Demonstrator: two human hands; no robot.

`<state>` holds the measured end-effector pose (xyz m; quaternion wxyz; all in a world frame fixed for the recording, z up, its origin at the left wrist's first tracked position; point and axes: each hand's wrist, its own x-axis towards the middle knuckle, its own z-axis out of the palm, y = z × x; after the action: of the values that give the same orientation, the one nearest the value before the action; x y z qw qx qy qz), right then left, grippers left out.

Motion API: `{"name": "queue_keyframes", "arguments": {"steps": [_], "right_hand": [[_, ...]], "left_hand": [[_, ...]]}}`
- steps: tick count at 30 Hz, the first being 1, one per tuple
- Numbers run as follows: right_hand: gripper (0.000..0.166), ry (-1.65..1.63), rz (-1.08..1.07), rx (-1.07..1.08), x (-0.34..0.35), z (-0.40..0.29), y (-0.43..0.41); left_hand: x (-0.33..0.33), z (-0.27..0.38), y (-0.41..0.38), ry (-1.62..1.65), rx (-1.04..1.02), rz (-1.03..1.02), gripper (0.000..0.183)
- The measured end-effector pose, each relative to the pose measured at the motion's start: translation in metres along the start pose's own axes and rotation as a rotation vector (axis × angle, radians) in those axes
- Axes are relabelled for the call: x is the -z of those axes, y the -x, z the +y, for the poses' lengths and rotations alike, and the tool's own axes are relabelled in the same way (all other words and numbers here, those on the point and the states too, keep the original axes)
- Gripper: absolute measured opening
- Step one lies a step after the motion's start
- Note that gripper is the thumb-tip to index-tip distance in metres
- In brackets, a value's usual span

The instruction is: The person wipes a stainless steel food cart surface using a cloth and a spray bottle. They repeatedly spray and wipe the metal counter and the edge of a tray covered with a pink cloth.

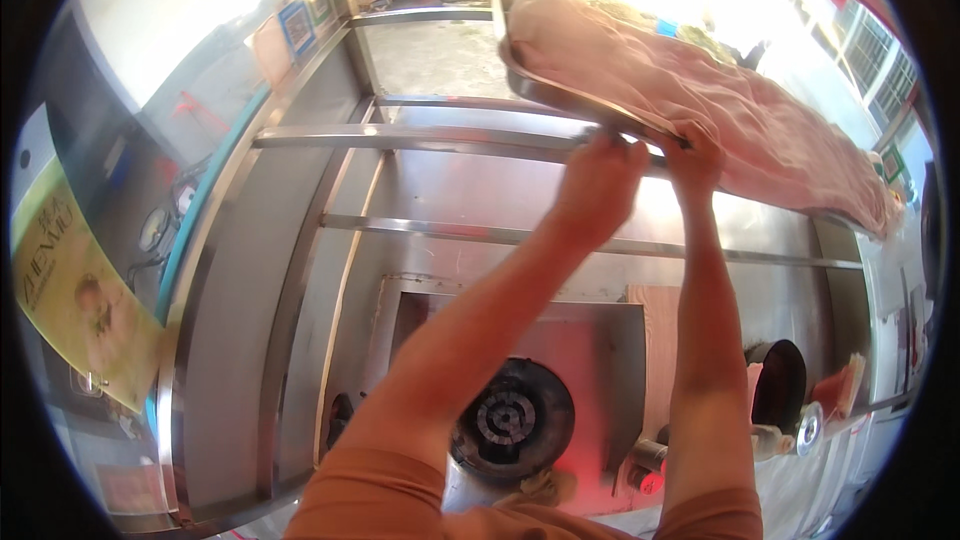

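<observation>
My left hand (604, 184) is raised over the metal frame, with its fingers curled round a small dark thing (592, 136). Motion blur hides what that thing is. Just to its right, my right hand (694, 157) grips the near rim of a shallow metal tray (555, 90). A pink cloth (660, 75) lies rumpled over the tray and reaches far to the right. The tray sits tilted in view above the stainless steel rails (450, 139). What the cloth covers is hidden.
Below my arms is a gas burner (510, 416) in a square metal recess. To the right stand a dark pot (780, 382), a bottle (769, 441) and a red-capped container (649, 476). A printed bag (82, 277) hangs at the left. Metal posts and crossbars frame the stand.
</observation>
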<state>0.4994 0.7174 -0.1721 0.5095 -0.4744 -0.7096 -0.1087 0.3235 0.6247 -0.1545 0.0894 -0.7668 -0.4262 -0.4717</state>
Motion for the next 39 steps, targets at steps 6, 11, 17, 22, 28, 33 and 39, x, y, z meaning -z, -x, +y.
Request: {"name": "queue_keyframes", "arguments": {"steps": [6,11,17,22,28,33,39], "right_hand": [[0.014,0.011,-0.002,-0.001,0.008,0.013,0.003],[0.015,-0.05,0.059,0.094,0.011,-0.001,0.0],[0.018,-0.047,0.084,0.114,0.009,0.005,0.0],[0.024,0.215,0.03,0.0,-0.006,0.021,0.004],[0.01,-0.157,0.098,0.085,0.004,-0.014,-0.002],[0.027,0.196,-0.024,0.222,-0.003,0.04,0.011],[0.03,-0.151,0.301,0.196,0.006,-0.02,-0.009]], "left_hand": [[0.047,-0.059,0.028,-0.049,-0.07,0.039,0.007],[0.165,-0.156,0.071,-0.392,0.251,-0.024,0.008],[0.218,-0.174,0.076,-0.616,0.373,0.013,0.006],[0.127,-0.103,0.051,-0.339,0.188,0.037,0.007],[0.022,-0.036,0.022,-0.101,-0.036,0.111,0.008],[-0.04,0.021,-0.01,0.039,-0.099,0.039,0.002],[-0.004,-0.011,0.005,-0.047,-0.097,-0.062,0.013]]}}
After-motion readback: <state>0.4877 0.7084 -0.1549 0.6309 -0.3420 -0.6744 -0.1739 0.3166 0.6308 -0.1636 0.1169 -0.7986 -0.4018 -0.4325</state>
